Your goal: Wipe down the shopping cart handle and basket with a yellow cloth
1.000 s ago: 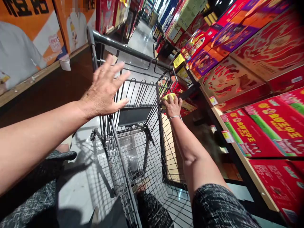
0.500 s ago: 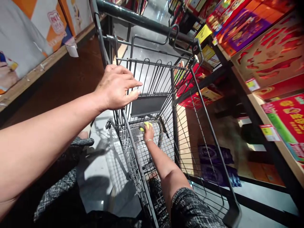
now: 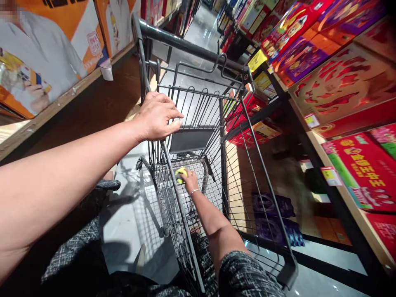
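Note:
My left hand (image 3: 159, 115) rests over the side rail of a black wire shopping cart (image 3: 258, 140), its fingers bent over the rail and the thumb and index finger reaching over the inner side. Down inside the basket, my right hand (image 3: 191, 180) is closed on a yellow-and-grey wad (image 3: 181, 175), its exact kind unclear. That wad lies close to the wire mesh of the cart's left side. A grey panel (image 3: 192, 140) hangs on the wires at the far end, below the handlebar (image 3: 185, 41). My right fingertips are partly hidden.
Large orange-and-white boxes (image 3: 46, 53) stand on a wooden shelf to the left. Along the right, a shelf holds red gift boxes (image 3: 359, 165) and purple boxes (image 3: 301, 60). Purple packages (image 3: 274, 208) lie low behind the cart's right side. A grey floor aisle (image 3: 204, 24) runs ahead.
My right hand has moved the yellow-and-grey wad left and slightly nearer, towards the left mesh. My left hand stays on the rail. The view has shifted a little.

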Demonstrator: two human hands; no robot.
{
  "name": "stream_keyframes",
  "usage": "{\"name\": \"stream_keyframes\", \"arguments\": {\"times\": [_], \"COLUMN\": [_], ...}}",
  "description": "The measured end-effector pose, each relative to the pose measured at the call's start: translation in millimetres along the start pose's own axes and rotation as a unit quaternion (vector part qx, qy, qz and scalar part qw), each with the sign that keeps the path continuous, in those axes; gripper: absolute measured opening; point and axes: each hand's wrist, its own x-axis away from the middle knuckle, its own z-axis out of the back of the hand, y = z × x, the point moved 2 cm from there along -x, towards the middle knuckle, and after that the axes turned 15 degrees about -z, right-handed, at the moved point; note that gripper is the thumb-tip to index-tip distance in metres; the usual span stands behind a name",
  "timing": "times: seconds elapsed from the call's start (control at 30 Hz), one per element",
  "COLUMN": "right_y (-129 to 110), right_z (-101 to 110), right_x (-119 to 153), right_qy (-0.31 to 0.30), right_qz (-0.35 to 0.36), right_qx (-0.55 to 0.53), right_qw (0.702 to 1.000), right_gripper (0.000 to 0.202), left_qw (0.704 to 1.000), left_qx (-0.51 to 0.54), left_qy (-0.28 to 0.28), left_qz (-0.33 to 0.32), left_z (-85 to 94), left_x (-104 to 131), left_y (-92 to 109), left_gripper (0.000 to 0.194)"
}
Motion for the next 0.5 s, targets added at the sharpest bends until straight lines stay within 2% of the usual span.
{"name": "stream_keyframes", "arguments": {"times": [0.07,0.1,0.23,0.3,0.37,0.4,0.43,0.5], "right_y": [48.7,69.9,130.1,149.6,163.8,169.1,172.7,173.7], "right_z": [22.2,37.0,119.3,169.0,215.1,231.1,240.4,235.8], "right_x": [-0.8,-1.2,-10.5,-22.1,-34.7,-40.3,-44.8,-49.0], "right_qy": [0.007,0.011,0.054,0.118,0.263,0.316,0.354,0.353], "right_qz": [-0.056,-0.063,-0.05,-0.062,-0.067,-0.069,-0.067,-0.058], "right_qx": [0.09,0.114,0.155,0.16,0.144,0.131,0.12,0.115], "right_qw": [0.994,0.991,0.985,0.978,0.952,0.937,0.925,0.927], "right_gripper": [0.039,0.039,0.038,0.041,0.039,0.038,0.036,0.034], "left_qw": [1.0,1.0,1.0,1.0,1.0,1.0,1.0,1.0], "left_qx": [0.004,0.006,0.014,0.014,0.008,0.004,0.0,-0.002], "left_qy": [-0.001,0.002,0.019,0.018,0.008,0.001,-0.005,-0.008], "left_qz": [-0.001,-0.002,-0.011,-0.011,-0.008,-0.006,-0.005,-0.002], "left_z": [0.9,1.1,0.6,0.0,-0.1,0.3,1.1,3.7], "left_x": [-1.3,-1.7,-2.4,-2.5,-2.3,-2.1,-1.8,-0.8], "left_y": [0.9,1.0,-0.5,-1.7,-2.5,-2.6,-2.5,-1.9], "left_gripper": [0.048,0.048,0.046,0.047,0.047,0.048,0.048,0.048]}}
